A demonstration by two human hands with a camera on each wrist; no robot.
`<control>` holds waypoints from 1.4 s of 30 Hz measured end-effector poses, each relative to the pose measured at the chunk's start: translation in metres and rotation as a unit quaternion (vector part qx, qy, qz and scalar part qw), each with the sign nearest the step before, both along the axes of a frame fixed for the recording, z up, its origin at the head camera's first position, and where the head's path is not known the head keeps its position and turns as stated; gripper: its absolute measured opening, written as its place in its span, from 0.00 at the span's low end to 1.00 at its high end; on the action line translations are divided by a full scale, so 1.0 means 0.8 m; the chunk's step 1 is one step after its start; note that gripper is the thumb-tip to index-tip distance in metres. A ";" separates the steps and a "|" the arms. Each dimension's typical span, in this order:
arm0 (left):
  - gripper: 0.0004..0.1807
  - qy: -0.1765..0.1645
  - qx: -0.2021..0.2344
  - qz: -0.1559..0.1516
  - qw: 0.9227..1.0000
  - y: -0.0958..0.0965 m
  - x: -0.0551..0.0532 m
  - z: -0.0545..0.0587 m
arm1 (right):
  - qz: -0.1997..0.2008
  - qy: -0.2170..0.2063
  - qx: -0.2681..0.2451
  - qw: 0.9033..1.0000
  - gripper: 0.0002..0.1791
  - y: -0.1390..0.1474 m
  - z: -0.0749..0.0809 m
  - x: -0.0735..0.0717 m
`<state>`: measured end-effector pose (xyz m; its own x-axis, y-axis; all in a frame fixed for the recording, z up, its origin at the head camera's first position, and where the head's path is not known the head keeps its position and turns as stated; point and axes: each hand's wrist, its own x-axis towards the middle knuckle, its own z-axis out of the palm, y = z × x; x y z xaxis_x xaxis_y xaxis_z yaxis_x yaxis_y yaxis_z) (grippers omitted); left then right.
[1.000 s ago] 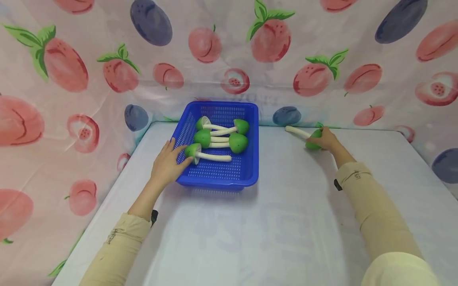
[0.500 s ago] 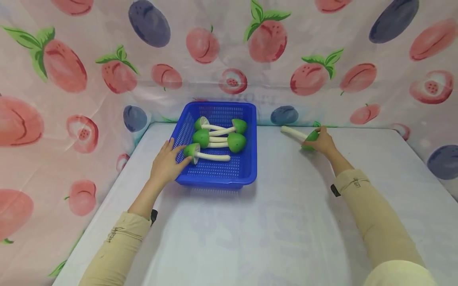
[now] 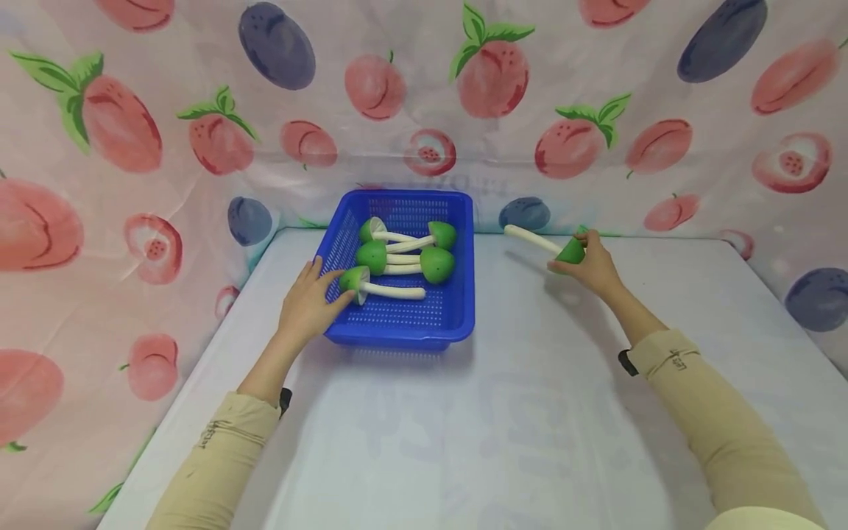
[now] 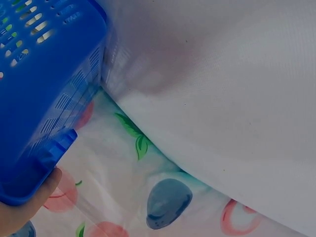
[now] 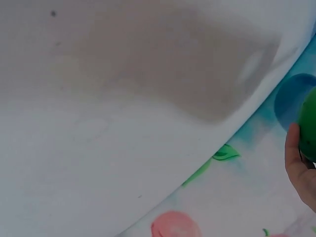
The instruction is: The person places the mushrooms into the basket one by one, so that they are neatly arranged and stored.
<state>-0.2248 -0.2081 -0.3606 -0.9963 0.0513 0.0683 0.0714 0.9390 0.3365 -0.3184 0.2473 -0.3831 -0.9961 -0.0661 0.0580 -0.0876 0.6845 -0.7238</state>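
At the left rim of the blue plastic basket (image 3: pixel 411 341), my left hand (image 3: pixel 308 308) grips the edge. Its thumb and index finger reach over beside the green cap of a toy mushroom (image 3: pixel 391 291) lying inside. The left wrist view shows a finger against the basket rim (image 4: pixel 64 145). My right hand (image 3: pixel 594 266) pinches another toy mushroom (image 3: pixel 570 254) by its green cap, held a little above the table with its white stem pointing left. In the right wrist view only part of that green cap (image 5: pixel 309 126) and some fingers show at the right edge.
Several more green-capped toy mushrooms (image 3: pixel 439 265) lie together in the back part of the basket. The table has a white cover (image 3: pixel 424 442). A fruit-patterned cloth (image 3: pixel 285 165) rises behind and to the left of it.
My right hand has moved left with the mushroom and lifted it off the table, its shadow now apart below. The left hand and the basket stay in place.
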 end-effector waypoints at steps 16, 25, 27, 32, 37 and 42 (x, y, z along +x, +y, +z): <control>0.32 0.005 0.005 0.001 1.000 0.000 0.000 -0.002 | 0.062 0.048 -0.038 0.996 0.42 -0.051 0.029 0.030; 0.32 0.010 0.004 -0.003 1.000 -0.001 -0.001 -0.002 | 0.108 0.083 -0.019 0.991 0.41 -0.080 0.045 0.040; 0.32 0.010 0.005 -0.003 1.000 -0.001 -0.001 -0.002 | 0.122 0.090 -0.012 0.988 0.40 -0.087 0.051 0.041; 0.32 0.009 0.005 -0.006 1.000 0.000 0.000 -0.002 | 0.155 0.094 0.001 0.983 0.40 -0.108 0.067 0.040; 0.32 0.012 0.006 -0.004 1.000 -0.001 -0.002 -0.003 | 0.193 0.102 0.041 0.975 0.44 -0.134 0.082 0.035; 0.32 0.009 0.006 -0.002 1.000 -0.002 -0.003 -0.003 | 0.232 0.103 0.077 0.964 0.42 -0.163 0.091 0.035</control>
<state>-0.2269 -0.2099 -0.3632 -0.9946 0.0548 0.0876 0.0820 0.9347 0.3460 -0.2905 0.1169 -0.3102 -0.8252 -0.5260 0.2059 -0.5420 0.6348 -0.5507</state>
